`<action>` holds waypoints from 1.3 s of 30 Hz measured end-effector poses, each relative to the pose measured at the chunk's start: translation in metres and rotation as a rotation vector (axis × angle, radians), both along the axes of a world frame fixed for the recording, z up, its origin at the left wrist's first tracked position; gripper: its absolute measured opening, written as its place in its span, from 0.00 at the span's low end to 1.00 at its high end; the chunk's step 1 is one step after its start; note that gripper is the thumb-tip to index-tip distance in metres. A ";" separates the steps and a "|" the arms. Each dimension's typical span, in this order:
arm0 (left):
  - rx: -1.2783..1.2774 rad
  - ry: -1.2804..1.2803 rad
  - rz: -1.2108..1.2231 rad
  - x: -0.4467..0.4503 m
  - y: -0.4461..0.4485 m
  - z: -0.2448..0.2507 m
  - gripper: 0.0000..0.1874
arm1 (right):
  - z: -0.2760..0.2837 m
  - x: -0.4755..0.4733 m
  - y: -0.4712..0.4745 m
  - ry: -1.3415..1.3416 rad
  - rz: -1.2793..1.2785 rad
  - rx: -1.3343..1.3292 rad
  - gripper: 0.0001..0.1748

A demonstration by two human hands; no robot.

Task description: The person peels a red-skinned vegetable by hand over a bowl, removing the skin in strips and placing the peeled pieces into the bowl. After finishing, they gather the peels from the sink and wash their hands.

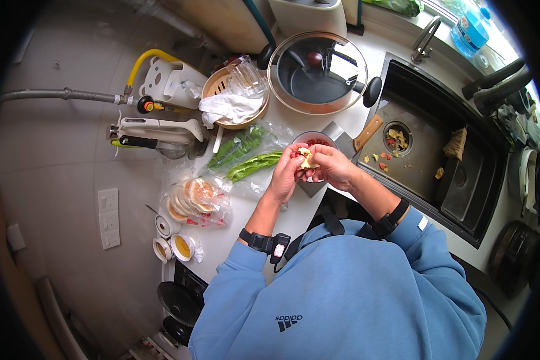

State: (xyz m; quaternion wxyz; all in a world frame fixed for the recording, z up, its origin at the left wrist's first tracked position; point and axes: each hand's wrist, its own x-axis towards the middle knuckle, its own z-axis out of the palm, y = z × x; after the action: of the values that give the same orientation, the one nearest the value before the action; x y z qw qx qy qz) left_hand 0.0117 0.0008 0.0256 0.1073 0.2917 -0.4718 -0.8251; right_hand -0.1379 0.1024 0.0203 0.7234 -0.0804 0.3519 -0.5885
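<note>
Between my two hands is a piece of pomegranate (305,158) with pale yellow pith and red seeds. My left hand (284,173) grips it from the left. The fingers of my right hand (335,167) pinch its other side. Both hands are over a bowl (300,137) that has red seeds (318,141) in it; they hide much of the bowl. Partly behind the bowl lies a wide-bladed kitchen knife (338,132), its wooden handle (369,132) reaching over the sink's edge.
The black sink (420,180) at right holds peel scraps (397,139) around its drain. A glass-lidded pot (317,72) stands behind the bowl. To the left are bagged leafy greens (252,166), bagged flat round breads (193,198) and small white cups (183,247).
</note>
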 end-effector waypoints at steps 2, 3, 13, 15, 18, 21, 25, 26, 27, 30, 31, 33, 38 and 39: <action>-0.131 -0.027 -0.014 -0.001 -0.001 -0.002 0.17 | -0.001 -0.001 0.001 -0.009 0.021 0.022 0.08; -0.239 -0.052 -0.013 -0.003 -0.001 -0.003 0.17 | -0.002 -0.002 0.002 -0.012 0.032 0.039 0.09; -0.712 -0.195 -0.189 -0.001 -0.005 0.005 0.21 | 0.011 -0.008 0.002 0.964 -0.038 -0.085 0.13; -0.710 -0.176 -0.185 -0.001 -0.005 0.006 0.22 | 0.010 -0.007 0.001 0.975 -0.045 -0.048 0.13; -0.710 -0.148 -0.146 -0.001 -0.003 0.005 0.22 | 0.007 -0.007 -0.003 0.911 -0.063 0.004 0.13; -0.635 -0.106 -0.094 -0.002 -0.002 0.002 0.22 | 0.002 -0.012 -0.004 0.691 -0.061 0.047 0.13; -0.607 -0.137 -0.109 -0.003 -0.006 -0.003 0.21 | -0.002 -0.014 -0.003 0.571 -0.074 0.044 0.12; -0.603 -0.140 -0.095 -0.003 -0.007 -0.004 0.20 | -0.002 -0.014 -0.003 0.557 -0.072 0.058 0.12; -0.599 -0.143 -0.083 -0.004 -0.007 -0.005 0.20 | -0.003 -0.014 -0.003 0.538 -0.065 0.061 0.12; -0.667 -0.182 -0.075 -0.005 -0.007 -0.006 0.18 | -0.005 -0.011 -0.004 0.682 -0.090 0.045 0.11; -0.696 -0.186 -0.072 -0.005 -0.007 -0.006 0.17 | -0.005 -0.009 -0.005 0.766 -0.088 0.080 0.11; -0.703 -0.218 -0.060 -0.006 -0.006 -0.004 0.15 | -0.003 -0.006 -0.003 0.937 -0.160 0.040 0.11; -0.834 -0.275 -0.036 -0.011 -0.002 0.003 0.14 | 0.006 -0.004 -0.001 1.040 -0.153 0.023 0.11; -0.922 -0.282 -0.044 -0.012 -0.001 0.004 0.14 | 0.007 -0.004 -0.001 1.060 -0.146 0.026 0.12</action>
State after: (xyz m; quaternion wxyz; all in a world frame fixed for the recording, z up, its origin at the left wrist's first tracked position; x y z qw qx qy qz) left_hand -0.0005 -0.0006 0.0298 0.1428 0.3128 -0.8045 -0.4843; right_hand -0.1418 0.1012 0.0275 0.4046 -0.3330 0.6808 -0.5118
